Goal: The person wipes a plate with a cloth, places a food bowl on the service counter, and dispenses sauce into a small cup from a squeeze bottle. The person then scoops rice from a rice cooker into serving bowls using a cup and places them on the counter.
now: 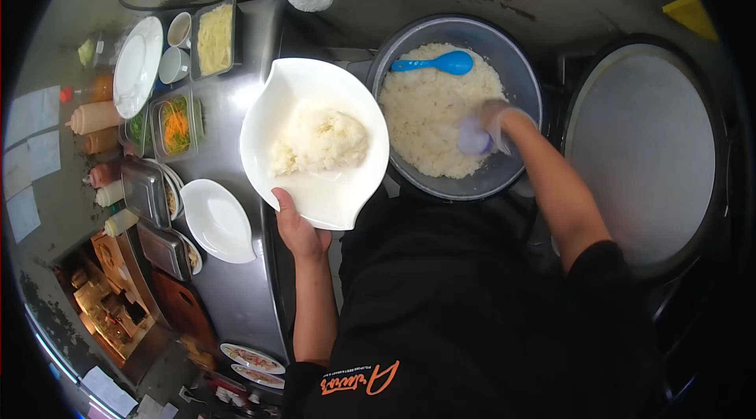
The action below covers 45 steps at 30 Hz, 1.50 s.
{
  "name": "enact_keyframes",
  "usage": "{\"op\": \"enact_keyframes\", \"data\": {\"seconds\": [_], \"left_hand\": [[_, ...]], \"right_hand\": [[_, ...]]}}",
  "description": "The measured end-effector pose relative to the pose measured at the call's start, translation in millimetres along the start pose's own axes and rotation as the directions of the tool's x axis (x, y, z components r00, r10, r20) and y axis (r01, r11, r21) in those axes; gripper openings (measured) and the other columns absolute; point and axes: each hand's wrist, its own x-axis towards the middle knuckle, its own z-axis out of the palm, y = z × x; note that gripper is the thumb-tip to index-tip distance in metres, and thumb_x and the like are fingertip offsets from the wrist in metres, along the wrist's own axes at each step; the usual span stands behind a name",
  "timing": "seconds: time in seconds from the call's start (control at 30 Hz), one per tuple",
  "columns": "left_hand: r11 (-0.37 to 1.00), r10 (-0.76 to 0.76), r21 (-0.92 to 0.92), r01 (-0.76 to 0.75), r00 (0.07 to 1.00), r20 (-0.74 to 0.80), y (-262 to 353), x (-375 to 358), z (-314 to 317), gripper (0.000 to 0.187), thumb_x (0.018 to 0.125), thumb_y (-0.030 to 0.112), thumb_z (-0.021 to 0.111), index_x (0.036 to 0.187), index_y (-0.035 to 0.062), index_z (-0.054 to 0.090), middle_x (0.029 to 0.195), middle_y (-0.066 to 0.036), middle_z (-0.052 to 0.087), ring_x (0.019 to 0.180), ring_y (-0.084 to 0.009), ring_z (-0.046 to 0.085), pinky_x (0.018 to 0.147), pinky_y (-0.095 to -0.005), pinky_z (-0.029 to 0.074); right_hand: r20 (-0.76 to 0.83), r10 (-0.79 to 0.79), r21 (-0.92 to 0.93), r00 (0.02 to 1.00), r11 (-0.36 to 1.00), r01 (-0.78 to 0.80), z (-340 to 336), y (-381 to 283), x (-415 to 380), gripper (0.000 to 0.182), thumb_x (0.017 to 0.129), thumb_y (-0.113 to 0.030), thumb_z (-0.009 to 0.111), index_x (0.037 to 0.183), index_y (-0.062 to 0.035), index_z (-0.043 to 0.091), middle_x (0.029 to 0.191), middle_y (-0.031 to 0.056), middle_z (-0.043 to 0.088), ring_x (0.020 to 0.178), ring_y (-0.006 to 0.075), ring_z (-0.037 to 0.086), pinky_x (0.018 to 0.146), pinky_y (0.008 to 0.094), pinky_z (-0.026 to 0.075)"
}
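Note:
My left hand point(299, 228) grips a white bowl point(350, 202) by its near edge, thumb over the rim. The bowl has pointed corners and a mound of cooked rice point(323, 139) in it. Over the large grey pot point(529, 96), my right hand point(504, 121) wears a clear plastic glove and is closed on a pale purple scoop point(475, 135), blurred by motion and held against the rice point(429, 124) in the pot. A blue spoon point(441, 63) lies on that rice near the far rim.
Right of the pot is a large round metal lid point(642, 155). On the steel counter point(244, 96) at left are an empty white bowl point(218, 220), shredded vegetables in a container point(175, 126), a tray of pale yellow food point(215, 38), sauce bottles point(96, 118) and plated food point(252, 357).

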Motion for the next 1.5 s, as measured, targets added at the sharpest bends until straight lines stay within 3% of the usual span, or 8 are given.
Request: {"op": "enact_keyframes", "data": {"seconds": [0.23, 0.43, 0.5, 0.97, 1.17, 1.27, 1.47, 1.5], "left_hand": [[0.999, -0.034, -0.026, 0.034, 0.999, 0.020, -13.4, 5.4, -7.9, 0.060, 0.104, 0.040, 0.037, 0.144, -0.0026, 0.027, 0.139, -0.019, 0.046, 0.123, -0.0300, 0.053, 0.103, -0.0408, 0.044], [0.999, -0.034, 0.001, 0.034, 0.999, 0.009, -11.3, 3.0, -11.5, 0.059, 0.104, 0.040, 0.037, 0.144, -0.0026, 0.028, 0.139, -0.019, 0.046, 0.122, -0.0300, 0.053, 0.102, -0.0409, 0.045], [1.000, -0.029, 0.005, 0.029, 0.999, 0.014, -9.1, 4.0, -11.6, 0.059, 0.104, 0.039, 0.037, 0.144, -0.0028, 0.028, 0.139, -0.019, 0.047, 0.122, -0.0300, 0.054, 0.102, -0.0411, 0.045], [0.998, 0.039, 0.043, -0.043, 0.995, 0.093, -1.9, 17.5, 3.2, 0.059, 0.104, 0.039, 0.038, 0.143, -0.0043, 0.029, 0.138, -0.019, 0.047, 0.120, -0.0294, 0.054, 0.101, -0.0405, 0.046], [0.985, 0.013, 0.169, -0.023, 0.998, 0.060, -6.5, 25.7, 4.9, 0.057, 0.103, 0.038, 0.041, 0.140, -0.0062, 0.034, 0.133, -0.019, 0.052, 0.115, -0.0280, 0.058, 0.096, -0.0382, 0.049], [0.961, 0.015, 0.276, -0.022, 1.000, 0.026, -12.6, 26.7, 9.2, 0.054, 0.103, 0.036, 0.044, 0.135, -0.0071, 0.040, 0.126, -0.018, 0.057, 0.110, -0.0256, 0.061, 0.093, -0.0360, 0.050], [0.887, -0.088, 0.460, 0.044, 0.993, 0.075, -33.4, 24.2, 51.5, 0.049, 0.103, 0.036, 0.045, 0.125, -0.0071, 0.051, 0.114, -0.016, 0.063, 0.098, -0.0205, 0.064, 0.087, -0.0318, 0.050], [0.931, -0.144, 0.349, 0.108, 0.986, 0.081, -37.7, 21.7, 64.4, 0.049, 0.103, 0.036, 0.044, 0.126, -0.0073, 0.050, 0.114, -0.016, 0.063, 0.098, -0.0204, 0.064, 0.088, -0.0322, 0.050]], "right_hand": [[0.054, -0.009, 0.683, 0.999, 0.730, -0.030, -10.9, 11.0, -69.4, 0.043, 0.067, -0.025, 0.085, 0.094, 0.0050, 0.070, 0.085, 0.0236, 0.069, 0.076, 0.0285, 0.069, 0.075, 0.0365, 0.054], [-0.750, 0.075, -0.013, 0.657, 0.992, -0.127, 1.7, 3.0, -1.2, 0.028, 0.077, -0.017, 0.069, 0.095, 0.0035, 0.069, 0.096, 0.0233, 0.067, 0.091, 0.0343, 0.067, 0.082, 0.0380, 0.053], [-0.768, 0.127, 0.084, 0.627, 0.992, -0.098, 28.3, -10.2, 31.8, 0.027, 0.082, -0.014, 0.060, 0.099, 0.0051, 0.068, 0.106, 0.0269, 0.064, 0.099, 0.0373, 0.064, 0.087, 0.0385, 0.052], [-0.328, -0.074, 0.113, 0.942, 0.987, 0.117, 63.4, -55.4, -9.3, 0.034, 0.064, -0.019, 0.071, 0.092, 0.0005, 0.072, 0.082, 0.0212, 0.069, 0.076, 0.0295, 0.068, 0.070, 0.0378, 0.054], [-0.190, -0.109, 0.801, 0.976, 0.557, 0.218, 72.1, -41.0, -57.2, 0.015, 0.064, -0.010, 0.066, 0.074, 0.0014, 0.063, 0.070, 0.0098, 0.061, 0.065, 0.0146, 0.058, 0.059, 0.0313, 0.047], [-0.367, -0.130, 0.905, 0.921, 0.179, 0.386, 70.8, -28.2, -77.5, 0.015, 0.063, -0.012, 0.066, 0.070, -0.0009, 0.059, 0.064, 0.0025, 0.054, 0.060, 0.0122, 0.049, 0.054, 0.0305, 0.041], [-0.721, -0.100, 0.688, 0.686, 0.018, 0.726, -10.2, -50.8, -179.5, 0.026, 0.071, -0.015, 0.073, 0.063, -0.0049, 0.050, 0.084, 0.0080, 0.062, 0.076, 0.0151, 0.056, 0.068, 0.0315, 0.045], [-0.872, -0.022, 0.453, 0.489, 0.345, 0.822, -14.8, -70.9, -188.4, 0.027, 0.075, -0.017, 0.073, 0.064, -0.0040, 0.051, 0.102, 0.0147, 0.061, 0.089, 0.0213, 0.059, 0.078, 0.0338, 0.046]]}}
